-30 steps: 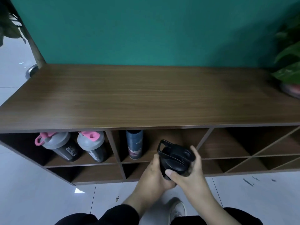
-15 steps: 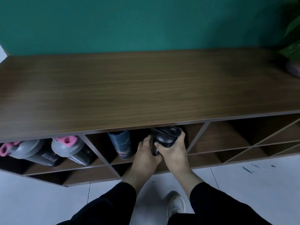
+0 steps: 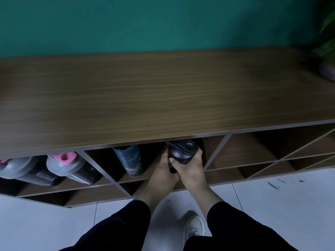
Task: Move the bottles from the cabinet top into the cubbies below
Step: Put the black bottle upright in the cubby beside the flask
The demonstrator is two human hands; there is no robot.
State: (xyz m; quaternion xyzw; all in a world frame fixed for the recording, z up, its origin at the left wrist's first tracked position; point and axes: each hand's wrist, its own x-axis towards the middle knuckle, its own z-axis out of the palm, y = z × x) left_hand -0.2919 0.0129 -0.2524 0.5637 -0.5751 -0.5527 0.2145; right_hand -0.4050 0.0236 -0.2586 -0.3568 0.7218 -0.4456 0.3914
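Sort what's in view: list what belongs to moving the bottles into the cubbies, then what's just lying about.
Belongs to the job:
black bottle, held by left hand and right hand
dark blue bottle, same cubby
two pink-capped shakers, left cubby
cabinet

Just about:
potted plant, on the cabinet top's right end
white shoe

right cubbies (image 3: 241,153) open, blue bottle (image 3: 129,160) left
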